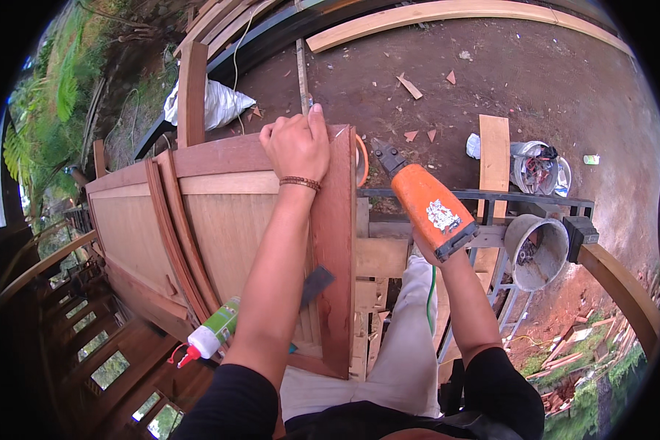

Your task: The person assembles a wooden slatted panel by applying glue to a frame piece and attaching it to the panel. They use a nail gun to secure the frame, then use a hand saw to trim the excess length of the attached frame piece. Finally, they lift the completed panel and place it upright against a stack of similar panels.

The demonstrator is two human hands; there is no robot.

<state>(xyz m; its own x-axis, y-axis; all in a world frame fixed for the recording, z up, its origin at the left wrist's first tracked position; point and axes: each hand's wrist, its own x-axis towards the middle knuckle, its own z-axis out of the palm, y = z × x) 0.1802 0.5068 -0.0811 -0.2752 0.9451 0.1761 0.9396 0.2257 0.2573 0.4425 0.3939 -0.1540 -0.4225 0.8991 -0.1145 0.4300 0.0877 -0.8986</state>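
- Orange nail gun [429, 205]: right of the door's edge, well clear of the ground; body tapered, glossy, with a ragged silvery patch on its upper face; rear cap dark; dark metal nose angled up and left.
- Right hand [425, 249]: grasping the nail gun from beneath; fingers mostly hidden by the body.
- Panelled wooden door [335, 257]: lies in front of the person; reddish-brown frame, paler inset panels, visible grain.
- Left hand [297, 147]: on the door's far rail near the right corner, fingers bent over the edge; cannot tell whether it grips or only presses. Beaded bracelet [299, 182] at wrist.
- On the door: two long brown strips [176, 227] laid crosswise; dark flat piece [317, 286] by the left forearm; green-and-white bottle [216, 328], red tip, at the near side.
- Farther right: grey bucket [539, 253], scraps inside.
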